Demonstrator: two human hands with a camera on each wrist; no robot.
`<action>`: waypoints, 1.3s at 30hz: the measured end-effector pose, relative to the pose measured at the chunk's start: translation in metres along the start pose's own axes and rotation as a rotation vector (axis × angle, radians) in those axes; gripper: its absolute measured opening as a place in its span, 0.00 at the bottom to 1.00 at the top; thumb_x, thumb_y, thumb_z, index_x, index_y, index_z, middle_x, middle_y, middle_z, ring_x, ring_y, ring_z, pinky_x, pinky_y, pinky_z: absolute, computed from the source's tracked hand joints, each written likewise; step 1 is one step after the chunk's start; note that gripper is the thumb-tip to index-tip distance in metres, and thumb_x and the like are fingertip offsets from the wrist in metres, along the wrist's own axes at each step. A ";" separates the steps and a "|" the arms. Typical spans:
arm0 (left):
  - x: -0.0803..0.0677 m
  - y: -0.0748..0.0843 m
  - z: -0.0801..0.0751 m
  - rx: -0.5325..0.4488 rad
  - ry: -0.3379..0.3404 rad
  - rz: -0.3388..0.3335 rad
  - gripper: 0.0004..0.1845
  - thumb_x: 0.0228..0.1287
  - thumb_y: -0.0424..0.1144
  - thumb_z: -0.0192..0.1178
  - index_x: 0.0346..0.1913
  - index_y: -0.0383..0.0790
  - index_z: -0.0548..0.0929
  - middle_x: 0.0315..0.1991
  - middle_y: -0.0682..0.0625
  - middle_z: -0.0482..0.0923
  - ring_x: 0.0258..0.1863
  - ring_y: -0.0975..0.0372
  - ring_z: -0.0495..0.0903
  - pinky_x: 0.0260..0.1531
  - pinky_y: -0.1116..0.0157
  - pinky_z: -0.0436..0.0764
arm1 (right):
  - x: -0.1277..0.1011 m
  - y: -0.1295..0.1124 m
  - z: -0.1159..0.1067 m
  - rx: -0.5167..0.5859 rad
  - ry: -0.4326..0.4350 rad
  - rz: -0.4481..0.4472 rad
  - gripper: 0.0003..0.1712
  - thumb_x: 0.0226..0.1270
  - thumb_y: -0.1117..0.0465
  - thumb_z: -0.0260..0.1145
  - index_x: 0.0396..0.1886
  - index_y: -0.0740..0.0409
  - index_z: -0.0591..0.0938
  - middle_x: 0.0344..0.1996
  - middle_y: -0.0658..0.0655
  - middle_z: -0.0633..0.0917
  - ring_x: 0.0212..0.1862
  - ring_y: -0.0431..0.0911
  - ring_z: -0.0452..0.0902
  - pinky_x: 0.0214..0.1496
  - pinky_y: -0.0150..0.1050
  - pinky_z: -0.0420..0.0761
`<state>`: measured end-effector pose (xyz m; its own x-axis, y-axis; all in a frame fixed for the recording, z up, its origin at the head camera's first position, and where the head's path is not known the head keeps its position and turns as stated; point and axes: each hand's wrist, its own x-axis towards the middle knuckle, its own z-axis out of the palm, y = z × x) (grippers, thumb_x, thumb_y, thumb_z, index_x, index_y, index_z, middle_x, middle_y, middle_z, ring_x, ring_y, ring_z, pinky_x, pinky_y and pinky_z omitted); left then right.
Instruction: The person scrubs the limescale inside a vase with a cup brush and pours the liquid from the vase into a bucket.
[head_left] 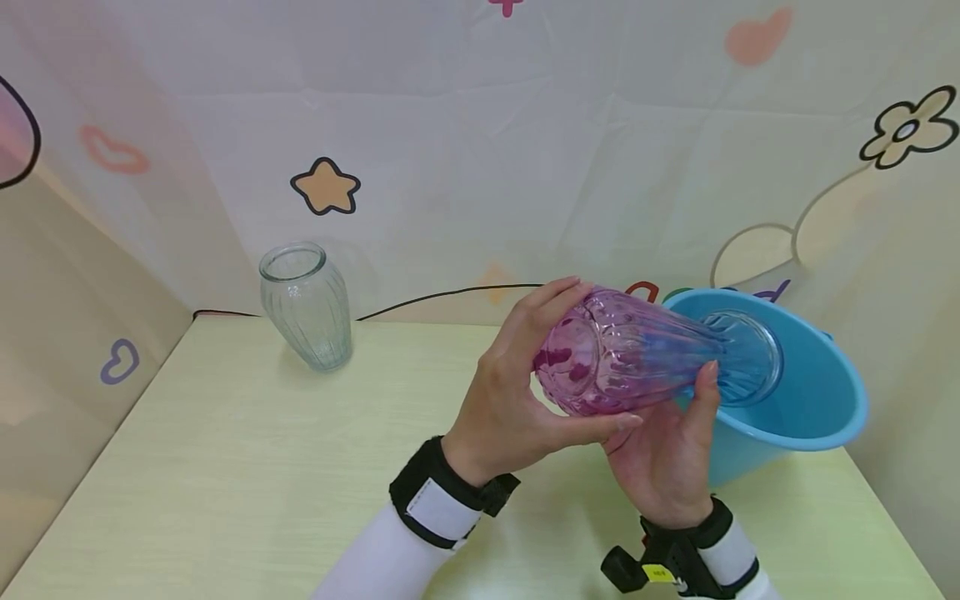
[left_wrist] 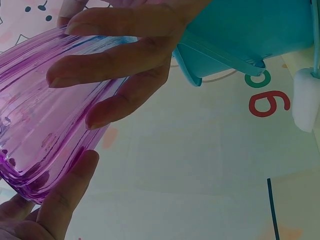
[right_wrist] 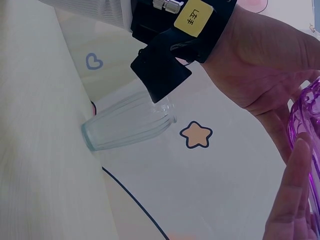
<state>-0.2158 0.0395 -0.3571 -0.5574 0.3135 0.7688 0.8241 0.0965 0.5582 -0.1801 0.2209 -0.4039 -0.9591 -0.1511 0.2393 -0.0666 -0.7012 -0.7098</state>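
Head view, pink-blue vase (head_left: pixel 630 354), held sideways between both hands (head_left: pixel 512 393) (head_left: pixel 666 458)

Clear vase (head_left: pixel 306 310) is standing upright on table (head_left: pixel 187 467), left side, near back edge, ribs showing. Backdrop (head_left: pixel 450 150) is hanging behind, creasing faintly. Orange star (head_left: pixel 326 186) is sitting above the vase. Black line (head_left: pixel 480 288) is passing behind the vase, rising to the right. Red heart (head_left: pixel 114 151) is showing upper left, blue heart (head_left: pixel 120 361) lower, coral heart (head_left: pixel 759 37) top right. Pink mark (head_left: pixel 507 7) is getting cropped at top. Flower (head_left: pixel 909 127) is showing far right, above pale leaves (head_left: pixel 753 254). Right wrist view is also catching vase, star, line.
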 end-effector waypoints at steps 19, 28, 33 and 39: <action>0.001 -0.004 -0.006 0.005 -0.050 -0.062 0.61 0.37 0.44 0.88 0.74 0.48 0.59 0.69 0.46 0.66 0.66 0.60 0.72 0.61 0.69 0.80 | 0.004 0.000 -0.003 -0.024 -0.040 0.044 0.45 0.72 0.24 0.43 0.80 0.37 0.49 0.69 0.47 0.75 0.66 0.43 0.80 0.60 0.41 0.84; -0.001 -0.006 -0.015 -0.011 -0.142 -0.202 0.58 0.42 0.44 0.85 0.75 0.51 0.57 0.66 0.48 0.65 0.61 0.60 0.75 0.56 0.67 0.83 | 0.004 0.002 -0.004 -0.107 -0.035 0.062 0.41 0.75 0.27 0.44 0.80 0.36 0.49 0.70 0.47 0.73 0.64 0.42 0.78 0.56 0.38 0.86; -0.004 -0.009 -0.024 0.019 -0.196 -0.291 0.58 0.42 0.44 0.85 0.75 0.50 0.59 0.65 0.50 0.67 0.58 0.61 0.75 0.55 0.64 0.83 | 0.005 0.005 -0.005 -0.212 -0.010 0.038 0.38 0.78 0.35 0.49 0.80 0.36 0.50 0.69 0.47 0.74 0.63 0.42 0.80 0.54 0.39 0.87; -0.016 -0.019 -0.033 0.097 -0.300 -0.388 0.56 0.43 0.49 0.84 0.75 0.54 0.61 0.65 0.54 0.69 0.57 0.63 0.75 0.55 0.62 0.83 | 0.004 0.004 0.000 -0.396 0.068 0.008 0.35 0.80 0.47 0.56 0.79 0.44 0.54 0.68 0.52 0.73 0.62 0.42 0.81 0.57 0.41 0.86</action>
<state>-0.2254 0.0011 -0.3698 -0.7830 0.4936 0.3785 0.5753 0.3432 0.7425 -0.1839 0.2177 -0.4054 -0.9752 -0.0993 0.1976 -0.1472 -0.3754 -0.9151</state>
